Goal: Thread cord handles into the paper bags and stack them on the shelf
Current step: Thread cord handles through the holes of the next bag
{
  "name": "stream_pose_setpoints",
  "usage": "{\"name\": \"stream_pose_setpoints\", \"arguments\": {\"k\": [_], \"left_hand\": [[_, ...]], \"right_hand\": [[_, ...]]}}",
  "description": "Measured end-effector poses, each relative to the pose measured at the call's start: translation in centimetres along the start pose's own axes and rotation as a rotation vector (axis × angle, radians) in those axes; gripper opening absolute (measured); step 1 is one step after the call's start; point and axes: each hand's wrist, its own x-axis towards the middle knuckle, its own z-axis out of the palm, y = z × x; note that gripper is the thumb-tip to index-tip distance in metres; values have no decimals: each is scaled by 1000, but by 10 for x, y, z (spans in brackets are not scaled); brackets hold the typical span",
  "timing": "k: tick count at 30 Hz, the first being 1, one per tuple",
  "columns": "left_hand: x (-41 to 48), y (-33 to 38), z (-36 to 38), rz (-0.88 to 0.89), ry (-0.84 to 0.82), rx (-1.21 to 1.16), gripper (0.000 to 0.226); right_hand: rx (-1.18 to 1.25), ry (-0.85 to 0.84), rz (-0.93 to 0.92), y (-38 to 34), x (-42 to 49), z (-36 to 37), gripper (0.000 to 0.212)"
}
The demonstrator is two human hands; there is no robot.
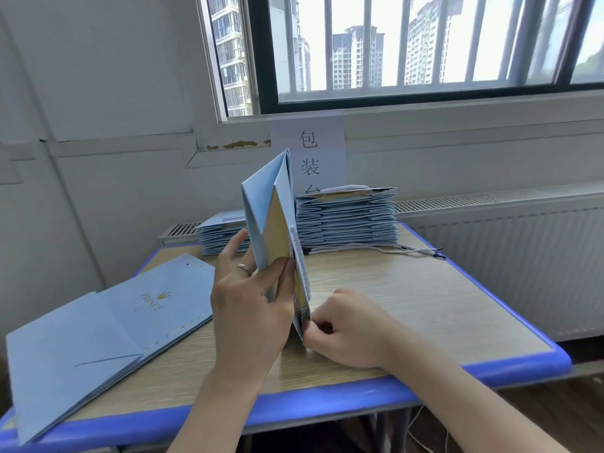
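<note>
One creased blue bag (261, 207) — twisted cord (293, 248)

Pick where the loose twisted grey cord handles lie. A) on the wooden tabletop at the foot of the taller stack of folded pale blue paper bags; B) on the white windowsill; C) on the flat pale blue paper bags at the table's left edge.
A: the twisted grey cord handles lie on the wooden tabletop, along the front of the taller stack of folded pale blue paper bags.
</note>
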Motion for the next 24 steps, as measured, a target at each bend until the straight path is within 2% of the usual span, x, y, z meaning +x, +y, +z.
{"name": "stream_pose_setpoints", "arguments": {"k": [5,10,15,19,24], "left_hand": [[2,0,-2,-14,16,-6,15],[-1,-4,1,8,-3,-32,29],[-1,-4,0,44,14,15,29],[-5,-7,3,-10,-45,-1,32],[-4,-4,2,9,-21,23,31]], "right_hand": [[-10,-10,7,0,0,1,50],[-7,-16,11,-1,0,0,45],[0,-20,10,-2,0,0,44],[-8,-15,7,-1,0,0,43],[-4,0,-5,1,-1,2,44]]}}
